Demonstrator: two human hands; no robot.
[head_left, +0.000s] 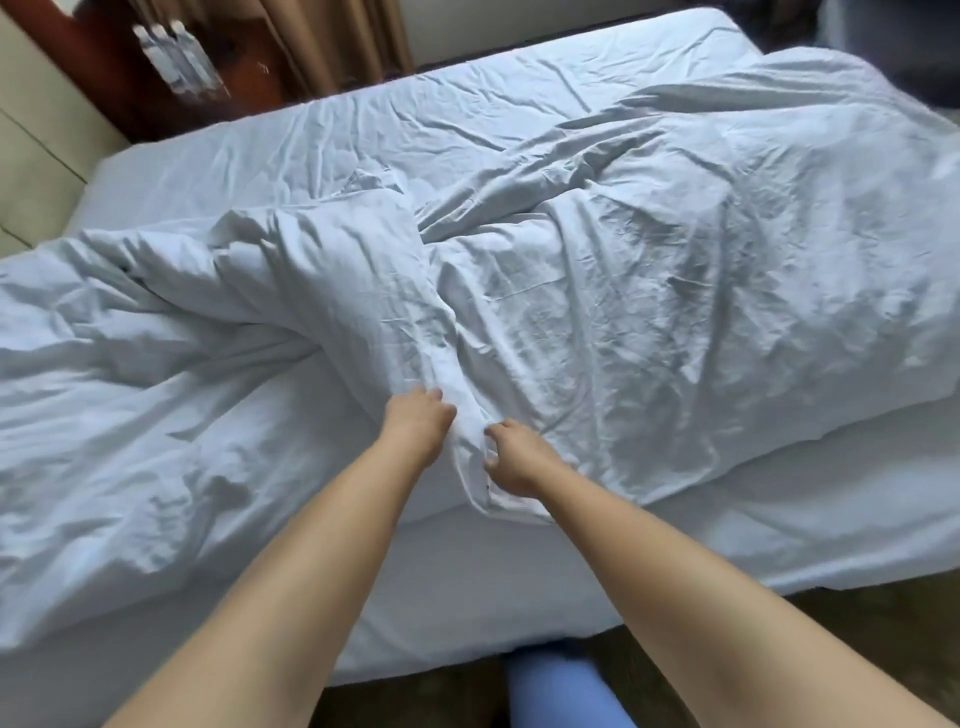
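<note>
Twisting could have been worsened by uneven pulling; the duvet (649, 312) was gripped by the left hand (418, 418) and right hand (511, 457).

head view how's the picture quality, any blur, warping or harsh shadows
In the head view, soft even light with only gentle shadows in the duvet folds; the left hand and right hand gripping it look fairly sharp; the bottles top left are blurred; wide-angle bends the mattress edge.
</note>
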